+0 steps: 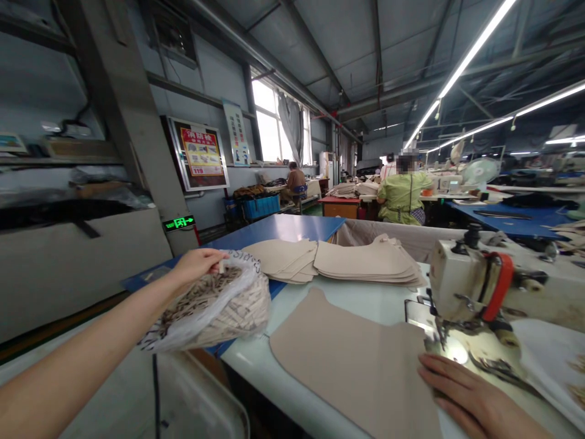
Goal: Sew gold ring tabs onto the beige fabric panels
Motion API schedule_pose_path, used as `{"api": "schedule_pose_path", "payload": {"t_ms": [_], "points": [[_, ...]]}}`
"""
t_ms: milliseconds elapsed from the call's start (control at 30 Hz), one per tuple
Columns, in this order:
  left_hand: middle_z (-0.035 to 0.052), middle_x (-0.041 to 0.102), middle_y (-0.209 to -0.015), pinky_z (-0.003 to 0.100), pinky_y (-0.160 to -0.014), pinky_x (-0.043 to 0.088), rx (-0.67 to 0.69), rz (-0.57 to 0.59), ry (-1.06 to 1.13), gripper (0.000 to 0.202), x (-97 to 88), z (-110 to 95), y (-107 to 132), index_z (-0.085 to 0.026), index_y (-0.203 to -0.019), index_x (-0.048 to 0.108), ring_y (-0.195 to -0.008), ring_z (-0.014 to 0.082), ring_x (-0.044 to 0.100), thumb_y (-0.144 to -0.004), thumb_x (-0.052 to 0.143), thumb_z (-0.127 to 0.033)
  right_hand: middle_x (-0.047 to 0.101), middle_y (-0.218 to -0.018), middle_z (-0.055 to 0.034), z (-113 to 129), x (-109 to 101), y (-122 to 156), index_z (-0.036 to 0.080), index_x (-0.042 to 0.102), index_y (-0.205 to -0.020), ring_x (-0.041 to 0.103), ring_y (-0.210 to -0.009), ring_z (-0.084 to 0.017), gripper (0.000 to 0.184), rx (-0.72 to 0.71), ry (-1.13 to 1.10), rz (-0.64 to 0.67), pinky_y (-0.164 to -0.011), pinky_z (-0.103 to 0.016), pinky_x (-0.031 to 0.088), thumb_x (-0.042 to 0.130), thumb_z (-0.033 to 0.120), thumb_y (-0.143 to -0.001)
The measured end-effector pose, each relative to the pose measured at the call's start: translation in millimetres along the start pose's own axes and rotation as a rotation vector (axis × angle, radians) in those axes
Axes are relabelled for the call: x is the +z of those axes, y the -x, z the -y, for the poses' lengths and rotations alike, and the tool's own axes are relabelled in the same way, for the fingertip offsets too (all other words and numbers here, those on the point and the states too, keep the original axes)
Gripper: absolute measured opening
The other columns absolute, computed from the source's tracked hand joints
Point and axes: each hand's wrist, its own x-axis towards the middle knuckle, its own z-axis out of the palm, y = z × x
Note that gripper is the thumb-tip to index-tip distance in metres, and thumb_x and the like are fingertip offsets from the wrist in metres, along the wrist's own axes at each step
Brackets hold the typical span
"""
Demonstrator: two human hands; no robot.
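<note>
Head camera view: a person's two bare hands are working at a pale sewing table [249, 360]. A large beige panel [347, 360] is lying flat at the front of it, its right edge beside the needle area of a sewing machine [457, 280], apparently so that it is sitting ready near the stitching point.

The right hand [470, 393] is resting palm down at that edge, fingers close together and nearly straight, fingertips lying over the panel. It is not clamping anything; it is probably steadying the piece against sliding.

The left arm is stretching forward from the lower left corner, its hand [196, 266] hanging over the mouth of a clear plastic bag [256, 305]. The thumb and fingers are pinching together, seemingly on a small pale piece [222, 266], though its details are too small to tell. The bag is gaping open and holding many small strips [196, 302], presumably for easy picking.

Behind the panel, two stacks of beige pieces, one on the left [283, 256] and one on the right [365, 262], are lying side by side, likely being kept within reach.
</note>
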Motion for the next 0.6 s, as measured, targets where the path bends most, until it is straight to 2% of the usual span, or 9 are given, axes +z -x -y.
{"api": "schedule_pose_path", "payload": {"t_ms": [67, 133, 233, 300, 367, 467, 533, 600], "points": [[-0.0090, 0.061, -0.052, 0.014, -0.060, 0.042, -0.015, 0.020, 0.044, 0.035, 14.1, -13.2, 2.3, -0.006, -0.085, 0.065, -0.056, 0.0053, 0.053, -0.074, 0.066, -0.039, 0.056, -0.129, -0.0032, 4.8, -5.3, -1.4, 0.028, 0.059, -0.124, 0.055, -0.117, -0.022, 0.034, 0.037, -0.009, 0.067, -0.100, -0.031, 0.045, 0.048, 0.033, -0.092], [-0.0060, 0.068, -0.064, 0.018, -0.068, 0.046, -0.012, 0.084, 0.106, 0.036, 40.7, -27.5, 10.5, -0.007, -0.090, 0.063, -0.065, 0.0078, 0.059, -0.073, 0.066, -0.039, 0.053, -0.133, -0.0043, 11.7, -12.7, -2.9, 0.026, 0.056, -0.127, 0.050, -0.122, -0.021, 0.036, 0.073, -0.049, 0.133, -0.103, -0.034, 0.041, 0.043, 0.033, -0.094], [-0.0003, 0.072, -0.074, 0.023, -0.074, 0.048, -0.031, 0.322, 0.222, 0.038, 100.4, -45.7, 34.8, -0.011, -0.089, 0.064, -0.076, 0.0145, 0.065, -0.066, 0.070, -0.040, 0.051, -0.135, -0.0063, 21.6, -22.9, -6.2, 0.023, 0.051, -0.132, 0.044, -0.127, -0.020, 0.039, 0.071, -0.143, 0.154, -0.107, -0.034, 0.036, 0.043, 0.026, -0.094], [0.0027, 0.073, -0.075, 0.025, -0.072, 0.049, -0.038, 0.529, 0.255, 0.035, 144.6, -55.2, 56.7, -0.014, -0.082, 0.065, -0.076, 0.0178, 0.066, -0.061, 0.072, -0.041, 0.052, -0.134, -0.0081, 25.7, -26.6, -8.1, 0.020, 0.053, -0.130, 0.044, -0.127, -0.021, 0.038, 0.066, -0.147, 0.151, -0.108, -0.035, 0.034, 0.044, 0.022, -0.092], [0.0032, 0.073, -0.074, 0.026, -0.068, 0.050, -0.008, 0.683, 0.250, 0.030, 184.2, -64.3, 79.0, -0.016, -0.076, 0.067, -0.072, 0.0187, 0.066, -0.060, 0.072, -0.040, 0.055, -0.131, -0.0109, 28.4, -28.0, -8.3, 0.017, 0.055, -0.127, 0.045, -0.125, -0.022, 0.037, 0.087, -0.125, 0.136, -0.108, -0.037, 0.033, 0.047, 0.023, -0.091], [0.0022, 0.071, -0.071, 0.028, -0.067, 0.050, 0.107, 0.787, 0.272, 0.023, 225.3, -79.0, 107.7, -0.017, -0.071, 0.068, -0.070, 0.0197, 0.065, -0.059, 0.070, -0.037, 0.056, -0.129, -0.0121, 34.4, -28.2, -5.1, 0.016, 0.057, -0.124, 0.046, -0.124, -0.024, 0.036, 0.125, -0.132, 0.102, -0.108, -0.039, 0.031, 0.050, 0.026, -0.090], [0.0030, 0.071, -0.073, 0.029, -0.071, 0.050, 0.258, 0.814, 0.301, 0.016, 239.5, -88.4, 122.3, -0.018, -0.066, 0.069, -0.073, 0.0203, 0.065, -0.061, 0.068, -0.033, 0.060, -0.123, -0.0111, 40.3, -27.3, -2.7, 0.018, 0.060, -0.119, 0.051, -0.117, -0.024, 0.032, 0.223, -0.204, 0.013, -0.104, -0.040, 0.036, 0.050, 0.026, -0.090], [0.0041, 0.071, -0.077, 0.029, -0.075, 0.050, 0.424, 0.828, 0.321, 0.012, 246.7, -95.0, 133.5, -0.019, -0.063, 0.070, -0.077, 0.0202, 0.065, -0.066, 0.064, -0.029, 0.066, -0.113, -0.0101, 45.4, -24.1, -2.8, 0.018, 0.062, -0.115, 0.059, -0.105, -0.022, 0.029, 0.409, -0.386, -0.145, -0.094, -0.037, 0.044, 0.050, 0.027, -0.090]]}}
